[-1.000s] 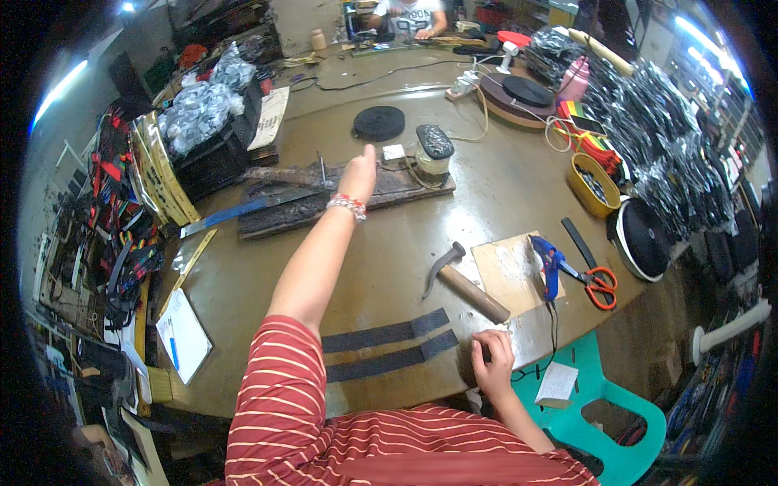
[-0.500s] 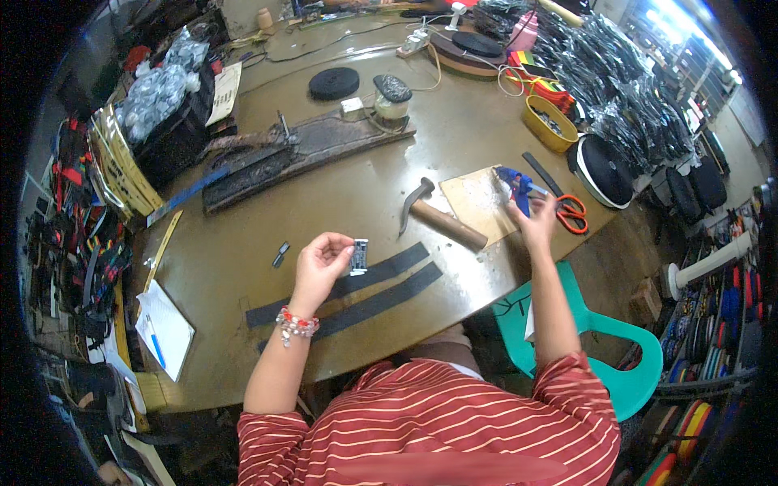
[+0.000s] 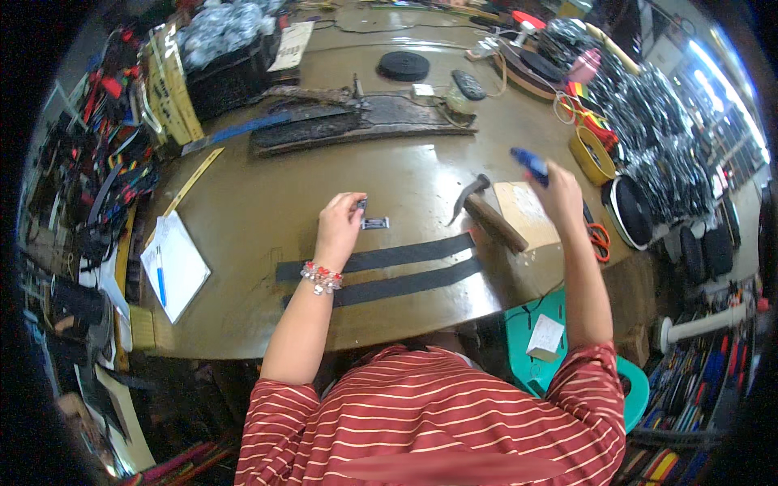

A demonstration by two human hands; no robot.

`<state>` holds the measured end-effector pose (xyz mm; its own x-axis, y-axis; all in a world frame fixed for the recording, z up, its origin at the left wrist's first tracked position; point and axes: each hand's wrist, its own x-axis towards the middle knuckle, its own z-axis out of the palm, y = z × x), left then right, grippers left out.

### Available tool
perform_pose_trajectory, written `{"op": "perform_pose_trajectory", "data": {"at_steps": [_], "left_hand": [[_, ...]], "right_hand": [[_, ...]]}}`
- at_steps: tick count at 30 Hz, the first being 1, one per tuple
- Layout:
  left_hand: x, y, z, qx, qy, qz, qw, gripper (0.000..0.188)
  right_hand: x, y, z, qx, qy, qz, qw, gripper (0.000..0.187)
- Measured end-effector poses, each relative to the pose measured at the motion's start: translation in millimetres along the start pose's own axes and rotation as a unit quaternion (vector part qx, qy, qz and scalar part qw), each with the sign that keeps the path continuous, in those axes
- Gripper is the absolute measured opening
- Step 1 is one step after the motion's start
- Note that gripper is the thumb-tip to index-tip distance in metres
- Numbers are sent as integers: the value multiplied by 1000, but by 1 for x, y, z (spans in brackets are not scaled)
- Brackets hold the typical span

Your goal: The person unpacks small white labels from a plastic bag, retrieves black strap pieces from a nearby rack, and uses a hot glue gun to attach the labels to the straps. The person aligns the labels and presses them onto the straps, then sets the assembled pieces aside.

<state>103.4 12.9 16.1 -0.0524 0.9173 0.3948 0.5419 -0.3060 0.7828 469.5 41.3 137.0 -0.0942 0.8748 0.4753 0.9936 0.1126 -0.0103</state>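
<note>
Head view: near frame centre, the left grip (image 3: 340, 224) is pinching one dark piece (image 3: 362, 204); one buckle (image 3: 375, 223) is showing just right, two straps (image 3: 385, 256) are lying below. Right of centre, the right grip (image 3: 557, 191) is clasping one glue gun (image 3: 529, 164).

Over on the left a blue pen (image 3: 160, 277) lies on white paper (image 3: 186, 279) beside a yellow ruler (image 3: 194, 180), a black coil (image 3: 403, 66) sits flat farther off, and out right it's a pink bottle (image 3: 585, 65) near a glossy plastic-wrapped heap (image 3: 640, 113), a yellow tub (image 3: 600, 168) and, down low, a green chair (image 3: 637, 397)!
</note>
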Motion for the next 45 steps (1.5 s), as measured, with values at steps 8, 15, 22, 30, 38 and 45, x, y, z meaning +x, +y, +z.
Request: {"op": "perform_pose_trajectory", "data": {"at_steps": [8, 15, 22, 30, 38, 45], "left_hand": [[0, 7, 6, -175, -47, -81, 980, 36], [3, 5, 5, -194, 42, -56, 978, 32], [7, -6, 5, -286, 31, -78, 955, 30], [1, 15, 3, -255, -22, -46, 965, 33], [0, 22, 2, -244, -45, -42, 968, 38], [-1, 22, 2, -223, -55, -30, 973, 38]], "right_hand": [[-84, -111, 21, 393, -144, -33, 908, 31], [-79, -129, 43, 424, -107, -27, 899, 30], [-74, -131, 46, 436, -140, 3, 889, 33], [-70, -130, 50, 395, -85, -77, 911, 30], [-70, -129, 51, 364, -88, -92, 923, 30], [-69, -127, 54, 362, -92, -77, 924, 31]]}}
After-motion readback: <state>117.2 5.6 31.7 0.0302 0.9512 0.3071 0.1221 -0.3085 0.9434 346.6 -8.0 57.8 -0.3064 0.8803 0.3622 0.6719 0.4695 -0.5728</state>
